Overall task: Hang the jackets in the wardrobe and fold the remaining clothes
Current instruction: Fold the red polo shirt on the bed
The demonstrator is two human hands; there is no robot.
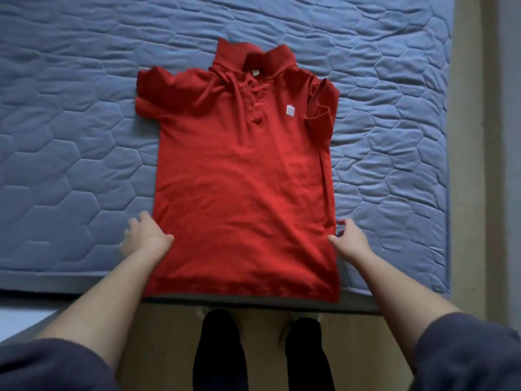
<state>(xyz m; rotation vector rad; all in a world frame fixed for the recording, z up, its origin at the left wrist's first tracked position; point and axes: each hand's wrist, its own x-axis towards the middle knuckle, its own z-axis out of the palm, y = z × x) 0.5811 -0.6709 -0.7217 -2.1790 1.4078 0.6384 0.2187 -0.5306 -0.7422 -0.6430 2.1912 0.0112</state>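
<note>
Step in hand: the folding part of the task. Judging from the flat body and untidy sleeves, the person is smoothing out the red polo shirt [242,176] before its first fold.
Shirt position: it is lying front-up on the blue quilted bed [70,122] at the centre of the frame, with the collar pointing toward the top and the hem reaching the bed's near edge at lower centre.
Sleeves: the one at upper left is lying bunched outward, and the one at upper right is lying turned in over the chest.
Left hand [146,235]: open and gripping nothing. Its fingers are spreading on the bed just beside the shirt's lower left edge, and its thumb is touching the fabric.
Right hand [349,238]: open. Its thumb is resting on the shirt's lower right edge and its fingers are extending beside it, with no fabric seen pinched.
Next move: it is likely calling for each hand to pinch a side edge and bring the sides inward evenly, tucking in the upper-left sleeve first.
Count: one shirt, one bed and two hands. No jackets or other clothes are showing in the frame.
</note>
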